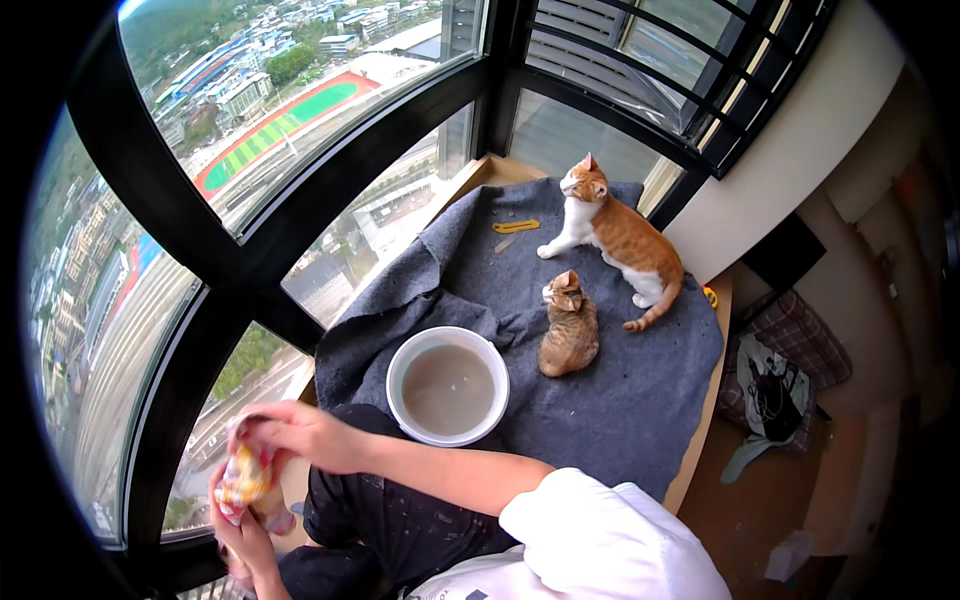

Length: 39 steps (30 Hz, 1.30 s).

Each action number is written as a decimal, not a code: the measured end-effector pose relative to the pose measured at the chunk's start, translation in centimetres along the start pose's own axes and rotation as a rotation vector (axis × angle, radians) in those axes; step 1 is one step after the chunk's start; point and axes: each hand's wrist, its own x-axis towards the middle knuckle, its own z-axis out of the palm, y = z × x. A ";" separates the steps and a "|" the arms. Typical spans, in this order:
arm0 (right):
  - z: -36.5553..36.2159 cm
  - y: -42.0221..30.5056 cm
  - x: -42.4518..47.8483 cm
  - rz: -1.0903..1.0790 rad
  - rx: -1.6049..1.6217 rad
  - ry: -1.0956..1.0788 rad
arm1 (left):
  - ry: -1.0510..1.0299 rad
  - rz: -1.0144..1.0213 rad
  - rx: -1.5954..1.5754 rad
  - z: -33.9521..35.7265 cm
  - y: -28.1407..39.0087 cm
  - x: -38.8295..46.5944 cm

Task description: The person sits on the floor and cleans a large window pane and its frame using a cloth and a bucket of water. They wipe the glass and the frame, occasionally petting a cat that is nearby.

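A crumpled cloth (247, 480), patterned in red, yellow and white, is gripped between both hands beside the window at the lower left. My right hand (304, 435) holds its upper part, the fingers slightly blurred. Lower down, my left hand (244, 536) has its fingers around the cloth's lower part. To the right of the hands, a white plastic bucket (395, 409) with cloudy grey-brown water (448, 390) stands on a dark grey blanket (600, 420), close to my knee.
A tabby kitten (570, 334) sits right of the bucket. Behind it stands an orange-and-white cat (630, 236). A yellow utility knife (516, 226) lies on the blanket; a yellow tape measure (710, 297) is at the wooden edge. Black-framed windows (262, 296) border the left; a plaid seat (817, 337) holds clothing.
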 end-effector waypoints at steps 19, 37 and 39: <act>-4.4 0.1 -8.0 0.053 -0.631 -0.030 | 0.086 -0.511 -0.889 1.6 7.2 4.0; 1.1 6.0 -3.1 0.040 -0.090 0.173 | 0.215 -0.352 -0.324 -14.1 -8.1 -9.6; 0.9 5.9 -2.3 0.079 -0.185 0.233 | 0.450 -0.350 -0.206 -14.9 -8.5 -10.6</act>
